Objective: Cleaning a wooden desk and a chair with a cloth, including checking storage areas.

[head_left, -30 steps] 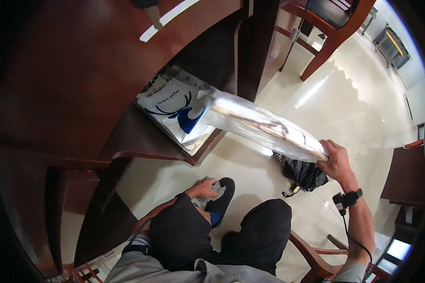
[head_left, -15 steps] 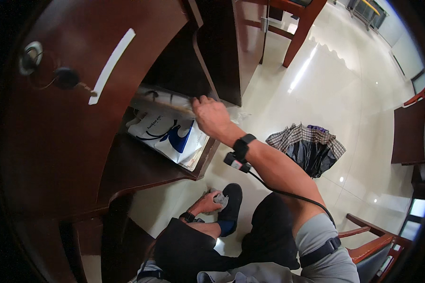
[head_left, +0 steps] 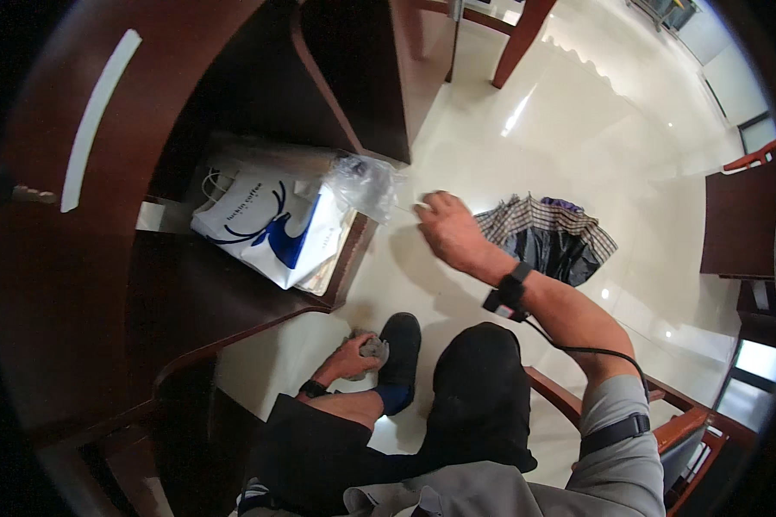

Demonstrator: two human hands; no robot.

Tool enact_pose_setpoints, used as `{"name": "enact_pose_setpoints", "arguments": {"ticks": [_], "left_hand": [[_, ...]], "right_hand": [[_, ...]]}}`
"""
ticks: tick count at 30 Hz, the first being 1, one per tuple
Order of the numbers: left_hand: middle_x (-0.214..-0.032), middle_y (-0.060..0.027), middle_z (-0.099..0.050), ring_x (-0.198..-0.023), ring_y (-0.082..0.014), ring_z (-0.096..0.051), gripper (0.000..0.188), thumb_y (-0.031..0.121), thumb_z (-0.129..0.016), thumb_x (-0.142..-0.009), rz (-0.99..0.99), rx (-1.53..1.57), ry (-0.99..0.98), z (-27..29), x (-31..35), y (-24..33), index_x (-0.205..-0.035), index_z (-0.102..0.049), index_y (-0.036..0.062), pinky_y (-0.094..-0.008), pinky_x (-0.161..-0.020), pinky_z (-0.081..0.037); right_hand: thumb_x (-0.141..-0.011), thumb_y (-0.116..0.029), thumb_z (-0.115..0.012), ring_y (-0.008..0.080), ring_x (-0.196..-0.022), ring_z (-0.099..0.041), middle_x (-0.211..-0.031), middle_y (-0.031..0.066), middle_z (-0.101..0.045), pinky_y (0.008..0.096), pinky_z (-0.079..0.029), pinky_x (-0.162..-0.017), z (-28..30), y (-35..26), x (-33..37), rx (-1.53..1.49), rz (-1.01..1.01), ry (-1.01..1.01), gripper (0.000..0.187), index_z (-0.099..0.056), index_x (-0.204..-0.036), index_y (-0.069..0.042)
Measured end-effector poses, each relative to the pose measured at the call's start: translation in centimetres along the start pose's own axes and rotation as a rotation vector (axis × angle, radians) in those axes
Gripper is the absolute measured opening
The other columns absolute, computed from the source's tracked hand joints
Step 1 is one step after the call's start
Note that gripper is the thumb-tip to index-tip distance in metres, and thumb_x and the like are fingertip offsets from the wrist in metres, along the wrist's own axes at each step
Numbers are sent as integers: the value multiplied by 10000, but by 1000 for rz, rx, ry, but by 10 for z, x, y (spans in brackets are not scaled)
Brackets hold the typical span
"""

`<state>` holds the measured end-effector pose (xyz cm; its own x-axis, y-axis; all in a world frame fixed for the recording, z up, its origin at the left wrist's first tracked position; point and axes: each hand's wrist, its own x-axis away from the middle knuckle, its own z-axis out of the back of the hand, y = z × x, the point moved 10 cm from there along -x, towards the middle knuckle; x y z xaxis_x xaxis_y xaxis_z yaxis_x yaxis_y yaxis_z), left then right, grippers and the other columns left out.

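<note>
My left hand (head_left: 352, 358) is closed around a crumpled grey cloth (head_left: 373, 348), low beside my dark shoe (head_left: 400, 349). My right hand (head_left: 453, 233) hangs over the floor with loosely curled fingers, and nothing shows in them. To its left, a clear plastic bag (head_left: 362, 183) with a long brownish thing inside lies at the back of a dark wooden shelf (head_left: 224, 306). In front of that bag is a white paper bag (head_left: 254, 215) with a blue deer-like print, lying on some papers. A loosely bunched umbrella (head_left: 550, 237), black with a checked border, rests on the floor beyond my right wrist.
The brown wooden cabinet (head_left: 39, 284), with a white strip (head_left: 99, 121) on its face, rises at the left. Behind my right arm stands a wooden chair (head_left: 685, 431). Another furniture leg (head_left: 523, 43) stands at the top, on glossy tiles (head_left: 595, 138).
My right hand has let go of the plastic bag and moved right, away from the shelf. My left hand keeps hold of the cloth. The view has shifted.
</note>
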<state>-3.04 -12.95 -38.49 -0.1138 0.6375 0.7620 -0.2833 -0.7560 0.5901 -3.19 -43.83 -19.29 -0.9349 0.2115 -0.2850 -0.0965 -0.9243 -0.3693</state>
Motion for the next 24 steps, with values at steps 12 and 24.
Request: {"name": "enact_pose_setpoints", "arguments": {"ticks": [12, 24], "left_hand": [[-1223, -205, -640, -1122, -301, -627, 771, 326, -756, -710, 38, -79, 9, -2, -16, 26, -1383, -501, 50, -390, -964, -486], [-1273, -223, -607, -1171, -330, -599, 781, 330, -763, -706, 47, -92, 15, -5, -18, 2, -1391, -500, 65, -395, -1002, -465]], "right_hand": [[-793, -314, -632, 381, -726, -675, -718, 205, -665, 460, -547, -670, -27, 130, 155, 78, -339, -542, 335, -666, -753, 16], [-680, -599, -780, 343, -934, -681, -1011, 174, -712, 412, -545, -793, -2, 185, 282, -34, -1127, -958, 685, -713, -1015, -6]]}}
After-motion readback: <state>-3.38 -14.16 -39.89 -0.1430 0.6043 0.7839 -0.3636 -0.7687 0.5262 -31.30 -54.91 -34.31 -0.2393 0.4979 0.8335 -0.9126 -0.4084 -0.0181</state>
